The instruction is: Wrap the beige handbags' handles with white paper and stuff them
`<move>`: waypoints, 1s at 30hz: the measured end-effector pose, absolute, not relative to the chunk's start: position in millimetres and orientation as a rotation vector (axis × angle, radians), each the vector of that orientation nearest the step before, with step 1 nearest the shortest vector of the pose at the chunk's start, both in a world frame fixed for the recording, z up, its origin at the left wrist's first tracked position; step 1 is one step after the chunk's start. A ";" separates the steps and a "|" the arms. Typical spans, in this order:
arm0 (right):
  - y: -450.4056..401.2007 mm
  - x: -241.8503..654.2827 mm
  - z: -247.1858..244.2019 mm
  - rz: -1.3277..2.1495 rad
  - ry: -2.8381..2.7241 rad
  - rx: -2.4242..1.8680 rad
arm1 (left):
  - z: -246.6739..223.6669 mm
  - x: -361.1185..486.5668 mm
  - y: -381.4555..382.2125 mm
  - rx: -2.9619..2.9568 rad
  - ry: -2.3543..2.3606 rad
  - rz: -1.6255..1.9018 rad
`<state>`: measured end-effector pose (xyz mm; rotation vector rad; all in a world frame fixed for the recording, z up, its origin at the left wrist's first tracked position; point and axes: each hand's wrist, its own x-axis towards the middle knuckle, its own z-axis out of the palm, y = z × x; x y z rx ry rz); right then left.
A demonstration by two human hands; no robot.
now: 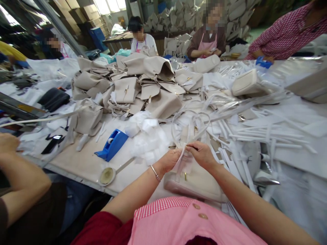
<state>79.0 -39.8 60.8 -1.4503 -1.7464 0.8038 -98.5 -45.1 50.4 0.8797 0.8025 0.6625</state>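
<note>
Near side, the left hand (169, 160) and right hand (204, 154) pinch a pale strap (181, 156) above a beige handbag (201, 182) (contents hidden); beige bags (125, 89) heap farther left.

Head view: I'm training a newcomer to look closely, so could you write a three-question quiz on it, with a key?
1. True or false: a bracelet circles the left wrist.
2. What colour is the tape dispenser on the table? A) red B) blue C) green
3. What do the left hand and right hand hold between them?

Key: 1. True. 2. B. 3. A pale strip.
</note>
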 end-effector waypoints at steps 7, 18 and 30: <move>-40.0 78.6 61.9 0.778 -1.769 -1.415 | 56.2 -97.2 -48.1 1.183 0.921 0.718; -41.9 77.1 64.6 0.820 -1.752 -1.397 | 70.5 -101.2 -51.2 1.312 0.814 0.807; -46.9 74.3 78.4 0.861 -1.756 -1.272 | 58.1 -97.9 -53.5 0.863 0.752 0.690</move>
